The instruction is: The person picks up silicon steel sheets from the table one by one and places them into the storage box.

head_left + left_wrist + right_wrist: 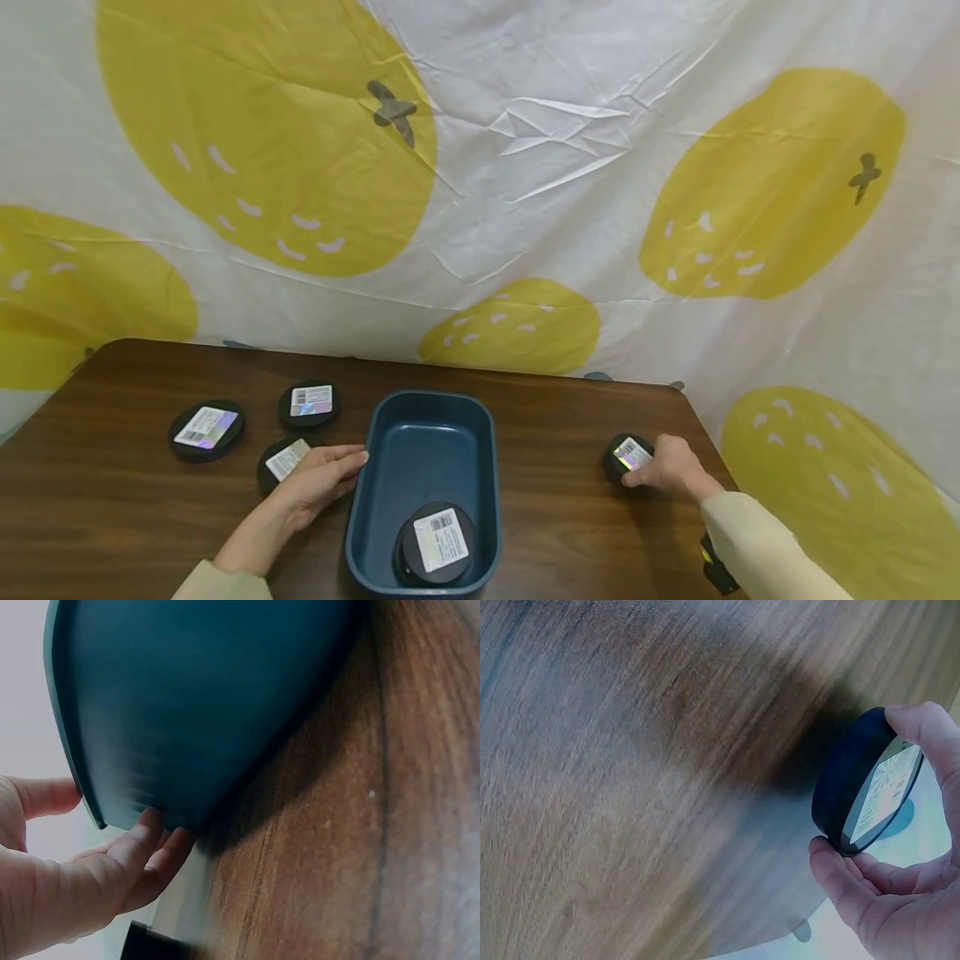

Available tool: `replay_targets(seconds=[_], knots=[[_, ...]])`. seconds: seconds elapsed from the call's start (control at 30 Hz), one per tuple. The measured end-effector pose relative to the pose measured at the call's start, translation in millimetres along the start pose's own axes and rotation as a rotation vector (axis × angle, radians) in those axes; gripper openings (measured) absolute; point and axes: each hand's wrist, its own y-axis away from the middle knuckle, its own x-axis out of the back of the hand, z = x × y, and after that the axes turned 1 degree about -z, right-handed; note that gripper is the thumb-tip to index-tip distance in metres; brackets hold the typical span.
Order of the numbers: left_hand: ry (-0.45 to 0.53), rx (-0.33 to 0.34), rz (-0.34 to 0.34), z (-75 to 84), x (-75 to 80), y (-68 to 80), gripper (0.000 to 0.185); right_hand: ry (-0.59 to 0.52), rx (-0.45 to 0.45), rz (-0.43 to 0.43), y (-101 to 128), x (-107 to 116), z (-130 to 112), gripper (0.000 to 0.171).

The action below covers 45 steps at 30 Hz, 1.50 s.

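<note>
Black disc (628,455) lies flat, label up, near the counter's (112,500) right edge, pinched by the right hand (671,467); left hand (318,479), fingers straight, touches the blue bin (360,500).

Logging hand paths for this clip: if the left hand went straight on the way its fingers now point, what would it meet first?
The left hand points right, toward the blue tub. Its fingers already look to be touching the tub's outer wall in the left wrist view, so the tub comes first. The disc beside the hand is not in that line.
</note>
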Motion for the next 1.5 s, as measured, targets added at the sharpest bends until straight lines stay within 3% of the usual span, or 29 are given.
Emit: replay_targets(seconds=[0.27,0.77,1.5], knots=[[0.002,0.006,0.001,0.1,0.6,0.2,0.047,0.031,0.027,0.002,5,9,-3,0.056],[-0.001,0.008,0.005,1.3,1.2,-1.4,0.047,0.035,0.046,-0.027,13,16,-18,0.071],[0.005,0.017,0.012,1.4,0.5,-1.6,0.047,0.003,0.176,0.003,32,28,-44,0.055]])
